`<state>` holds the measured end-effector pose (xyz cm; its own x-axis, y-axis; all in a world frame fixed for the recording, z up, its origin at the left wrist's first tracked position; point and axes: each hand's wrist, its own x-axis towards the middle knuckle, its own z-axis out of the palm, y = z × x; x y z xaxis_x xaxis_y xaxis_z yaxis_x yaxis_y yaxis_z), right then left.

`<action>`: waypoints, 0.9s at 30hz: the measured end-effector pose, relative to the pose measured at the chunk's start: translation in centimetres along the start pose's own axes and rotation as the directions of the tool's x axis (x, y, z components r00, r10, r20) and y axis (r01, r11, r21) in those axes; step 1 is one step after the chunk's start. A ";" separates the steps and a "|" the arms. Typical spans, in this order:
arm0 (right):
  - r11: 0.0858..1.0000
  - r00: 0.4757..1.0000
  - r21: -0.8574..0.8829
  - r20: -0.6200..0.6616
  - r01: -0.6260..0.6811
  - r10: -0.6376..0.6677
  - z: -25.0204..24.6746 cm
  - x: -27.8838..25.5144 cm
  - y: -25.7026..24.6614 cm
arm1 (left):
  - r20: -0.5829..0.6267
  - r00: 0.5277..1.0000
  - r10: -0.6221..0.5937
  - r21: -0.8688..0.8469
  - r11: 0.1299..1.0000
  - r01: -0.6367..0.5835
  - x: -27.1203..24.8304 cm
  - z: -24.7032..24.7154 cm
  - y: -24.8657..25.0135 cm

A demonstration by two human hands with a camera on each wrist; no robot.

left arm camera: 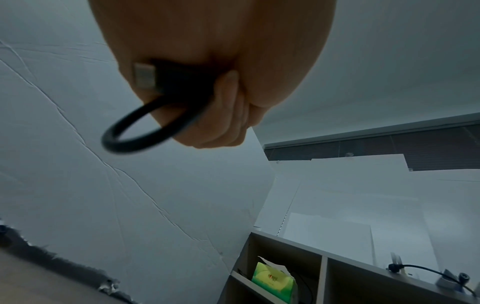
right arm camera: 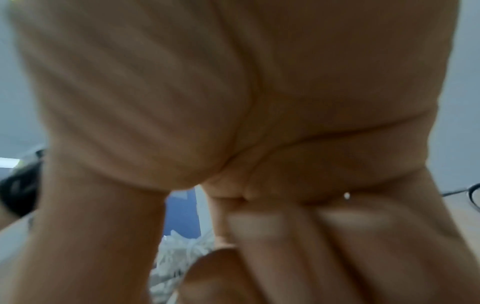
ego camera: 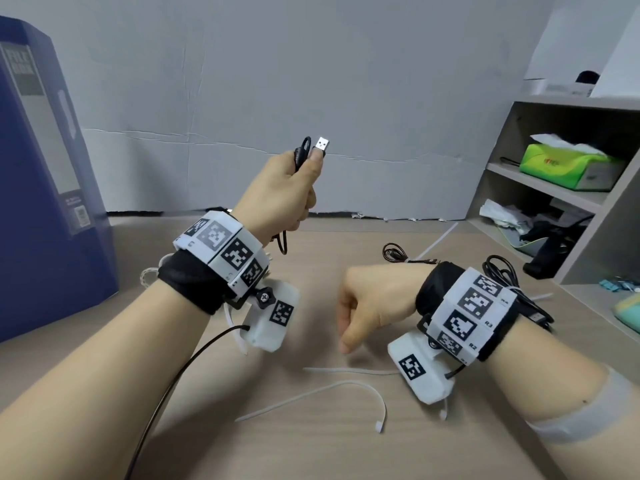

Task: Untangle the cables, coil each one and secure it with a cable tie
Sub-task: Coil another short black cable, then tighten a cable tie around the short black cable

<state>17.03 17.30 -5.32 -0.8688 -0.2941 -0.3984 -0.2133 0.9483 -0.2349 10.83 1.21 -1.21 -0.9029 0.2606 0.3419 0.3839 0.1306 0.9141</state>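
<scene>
My left hand (ego camera: 304, 168) is raised above the table and grips a black USB cable (ego camera: 300, 152) folded into a small coil. Its silver plug (ego camera: 322, 144) sticks out past the thumb, and a loop hangs below the fist (ego camera: 284, 242). The left wrist view shows the same loop (left arm camera: 135, 133) and plug (left arm camera: 142, 76) in the curled fingers (left arm camera: 226, 115). My right hand (ego camera: 346, 337) hovers low over the table with fingers curled and nothing in it, just above a straight white cable tie (ego camera: 346, 371). A second, bent cable tie (ego camera: 346, 389) lies nearer me.
A tied black cable coil (ego camera: 394, 252) lies on the wooden table (ego camera: 311, 445), with another black bundle (ego camera: 502, 268) behind my right wrist. A blue file box (ego camera: 45, 168) stands at the left. A shelf unit (ego camera: 554, 188) with a green tissue pack (ego camera: 568, 164) is at the right.
</scene>
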 end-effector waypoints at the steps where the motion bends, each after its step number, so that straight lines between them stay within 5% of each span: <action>1: 0.999 1.000 -0.039 0.022 -0.022 0.023 0.3 -0.1 0.0 | 0.009 1.000 -0.002 -0.007 1.000 0.002 -0.1 0.1 0.2; 11: 0.992 0.991 -0.118 0.121 -0.048 0.062 1.8 -0.5 -0.8 | 0.074 0.997 -0.005 -0.040 0.999 0.008 -0.9 0.2 1.2; 14: 0.989 0.997 -0.127 0.018 -0.070 0.073 0.6 -0.7 -0.4 | 0.076 0.997 -0.019 -0.044 0.999 0.023 -0.8 0.2 1.1; 17: 0.996 0.983 0.075 -0.177 -0.041 0.054 -1.4 -1.1 0.8 | 0.027 0.999 -0.046 -0.051 0.998 0.048 -0.6 0.2 0.9; 21: 0.787 0.845 0.593 -0.499 0.170 0.193 -2.4 -0.8 2.1 | -0.001 0.996 -0.089 -0.053 0.995 0.089 -0.6 0.5 0.5; 27: 0.426 0.640 0.761 -0.646 0.490 0.417 -0.7 0.8 2.1 | 0.079 0.987 -0.137 -0.071 0.987 0.142 -0.8 1.5 0.2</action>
<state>15.56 19.16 -5.55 -0.9333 0.2842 0.2197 -0.1769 0.1688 -0.9696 11.94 2.47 -1.59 -0.9287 0.3153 0.1954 0.2368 0.0985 0.9666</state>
